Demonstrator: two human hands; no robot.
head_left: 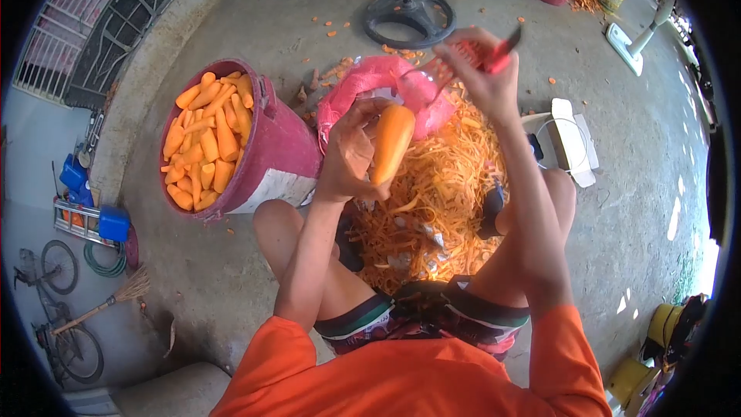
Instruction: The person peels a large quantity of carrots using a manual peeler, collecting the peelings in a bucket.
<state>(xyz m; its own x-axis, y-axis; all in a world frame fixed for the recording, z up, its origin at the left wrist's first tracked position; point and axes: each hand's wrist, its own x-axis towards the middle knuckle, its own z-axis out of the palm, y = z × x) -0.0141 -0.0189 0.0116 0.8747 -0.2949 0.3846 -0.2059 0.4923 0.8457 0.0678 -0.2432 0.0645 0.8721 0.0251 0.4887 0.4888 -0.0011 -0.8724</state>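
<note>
A peeled orange carrot (393, 144) is in my left hand (351, 150), gripped between thumb and fingers. My right hand (486, 77), raised to the right and beyond the carrot, is closed around a red-handled tool (502, 52) with a dark tip; its working part is blurred. Beneath both hands lies a large heap of orange peelings (432, 208) between my legs. A pink mesh sack (359, 81) lies open just behind the heap. To the left, a tilted dark pink bin (285, 135) is filled with peeled carrots (208, 139).
A round black stand base (409, 19) is beyond the sack. At the right are a white box piece (571, 143) and a pale green-white stand foot (624, 49). A broom (131, 286) and a bicycle (65, 324) are at the far left.
</note>
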